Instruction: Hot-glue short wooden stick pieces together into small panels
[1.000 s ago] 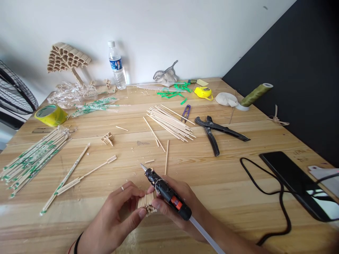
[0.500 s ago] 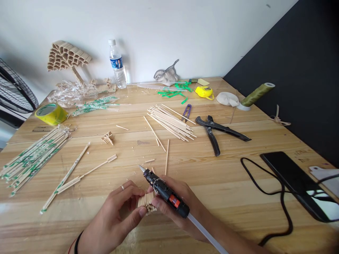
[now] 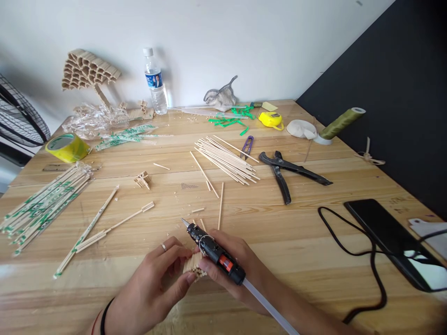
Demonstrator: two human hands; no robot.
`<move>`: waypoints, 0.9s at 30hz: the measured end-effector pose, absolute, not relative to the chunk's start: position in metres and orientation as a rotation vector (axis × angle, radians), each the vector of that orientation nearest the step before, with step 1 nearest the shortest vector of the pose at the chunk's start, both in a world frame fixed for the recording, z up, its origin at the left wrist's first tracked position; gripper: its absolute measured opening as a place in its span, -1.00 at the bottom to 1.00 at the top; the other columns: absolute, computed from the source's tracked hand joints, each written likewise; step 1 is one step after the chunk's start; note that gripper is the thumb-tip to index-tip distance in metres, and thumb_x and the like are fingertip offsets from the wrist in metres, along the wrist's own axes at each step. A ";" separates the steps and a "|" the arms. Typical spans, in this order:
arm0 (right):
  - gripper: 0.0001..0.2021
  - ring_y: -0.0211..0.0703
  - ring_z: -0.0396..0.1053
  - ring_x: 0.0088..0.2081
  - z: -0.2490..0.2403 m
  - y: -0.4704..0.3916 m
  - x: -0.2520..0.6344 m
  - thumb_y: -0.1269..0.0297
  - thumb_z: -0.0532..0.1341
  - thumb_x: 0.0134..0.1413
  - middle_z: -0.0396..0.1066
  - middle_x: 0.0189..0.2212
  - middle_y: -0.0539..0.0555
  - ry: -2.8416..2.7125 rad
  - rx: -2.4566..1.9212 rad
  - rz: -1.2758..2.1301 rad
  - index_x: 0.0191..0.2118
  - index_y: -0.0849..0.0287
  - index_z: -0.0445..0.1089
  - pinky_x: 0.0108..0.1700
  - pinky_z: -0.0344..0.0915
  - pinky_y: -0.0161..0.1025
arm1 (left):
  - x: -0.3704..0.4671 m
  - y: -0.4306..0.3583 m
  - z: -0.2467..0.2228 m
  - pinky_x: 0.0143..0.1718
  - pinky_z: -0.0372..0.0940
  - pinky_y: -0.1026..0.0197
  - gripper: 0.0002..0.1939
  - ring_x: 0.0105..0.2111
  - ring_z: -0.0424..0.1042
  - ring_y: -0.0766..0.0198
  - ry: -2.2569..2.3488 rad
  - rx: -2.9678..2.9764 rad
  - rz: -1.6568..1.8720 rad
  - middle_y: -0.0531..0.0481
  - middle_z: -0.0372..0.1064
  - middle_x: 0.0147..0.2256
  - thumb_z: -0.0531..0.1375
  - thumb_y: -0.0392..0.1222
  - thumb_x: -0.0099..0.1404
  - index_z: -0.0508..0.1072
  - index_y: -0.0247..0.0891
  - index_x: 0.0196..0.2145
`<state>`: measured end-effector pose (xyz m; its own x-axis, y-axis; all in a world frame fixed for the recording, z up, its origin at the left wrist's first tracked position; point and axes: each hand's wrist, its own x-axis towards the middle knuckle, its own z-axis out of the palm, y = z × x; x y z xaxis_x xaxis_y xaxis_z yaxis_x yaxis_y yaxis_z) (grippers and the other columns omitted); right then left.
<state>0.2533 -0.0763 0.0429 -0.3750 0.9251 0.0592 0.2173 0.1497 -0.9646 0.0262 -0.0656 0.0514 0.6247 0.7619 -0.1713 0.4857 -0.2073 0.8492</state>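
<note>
Low in the view, my left hand (image 3: 153, 277) pinches a small block of short wooden stick pieces (image 3: 193, 263) between thumb and fingers. Across from it, my right hand (image 3: 249, 265) is closed with a black pen-style hot glue gun (image 3: 213, 250) lying across it, and its thumb presses the block's right side. The glue gun's metal tip points up and left, away from the block. A long clear glue stick (image 3: 268, 307) trails from its rear. My right fingers are partly hidden under the glue gun. Loose stick pieces (image 3: 203, 225) lie just beyond my hands.
Ahead lie a pile of sticks (image 3: 226, 160), purple snips (image 3: 247, 146) and black cutters (image 3: 295, 170). Wrapped chopsticks (image 3: 49, 204) and yellow tape (image 3: 68, 147) are left. A phone (image 3: 391, 237) and black cable (image 3: 373, 279) lie right. A bottle (image 3: 155, 88) and stick-built tree (image 3: 89, 70) stand behind.
The glue gun has shifted slightly left over my right hand. Both hands keep hold around the block in nearly the same place. The view has moved only slightly.
</note>
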 end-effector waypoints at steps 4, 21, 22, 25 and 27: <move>-0.89 -0.25 0.25 -0.40 0.042 -0.077 0.253 0.25 0.22 0.32 0.30 -0.40 -0.07 -1.722 -1.094 1.282 -0.25 0.12 0.33 -0.32 0.21 -0.31 | 0.026 -0.066 0.050 -0.15 0.36 0.12 -0.77 -0.21 0.43 0.13 0.994 1.887 0.331 -0.09 0.43 -0.20 0.10 -0.05 0.57 0.49 -0.16 0.00; -0.88 -0.24 0.24 -0.39 0.035 -0.078 0.256 0.29 0.26 0.34 0.30 -0.39 -0.08 -1.782 -1.084 1.333 -0.24 0.10 0.29 -0.32 0.18 -0.32 | 0.025 -0.066 0.048 -0.06 0.36 0.10 -0.84 -0.14 0.45 0.13 0.939 1.930 0.260 -0.10 0.46 -0.12 0.09 -0.11 0.58 0.44 -0.17 -0.08; -0.89 -0.24 0.24 -0.38 0.035 -0.077 0.256 0.29 0.26 0.34 0.31 -0.38 -0.07 -1.785 -1.082 1.338 -0.23 0.10 0.31 -0.32 0.19 -0.32 | 0.025 -0.066 0.048 -0.06 0.36 0.11 -0.85 -0.14 0.45 0.14 0.938 1.935 0.265 -0.09 0.46 -0.12 0.09 -0.12 0.58 0.44 -0.17 -0.08; -0.94 -0.22 0.29 -0.35 0.036 -0.076 0.256 0.31 0.26 0.33 0.35 -0.34 -0.04 -1.795 -1.076 1.345 -0.19 0.12 0.35 -0.28 0.22 -0.31 | 0.025 -0.066 0.048 -0.10 0.36 0.15 -0.88 -0.16 0.45 0.16 0.929 1.962 0.284 -0.06 0.45 -0.14 0.11 -0.14 0.57 0.43 -0.17 -0.10; -0.94 -0.21 0.32 -0.33 0.037 -0.076 0.256 0.31 0.26 0.33 0.37 -0.33 -0.03 -1.796 -1.075 1.352 -0.18 0.12 0.36 -0.26 0.24 -0.31 | 0.025 -0.066 0.048 -0.12 0.36 0.16 -0.89 -0.17 0.45 0.17 0.927 1.978 0.294 -0.06 0.45 -0.14 0.12 -0.15 0.56 0.42 -0.17 -0.12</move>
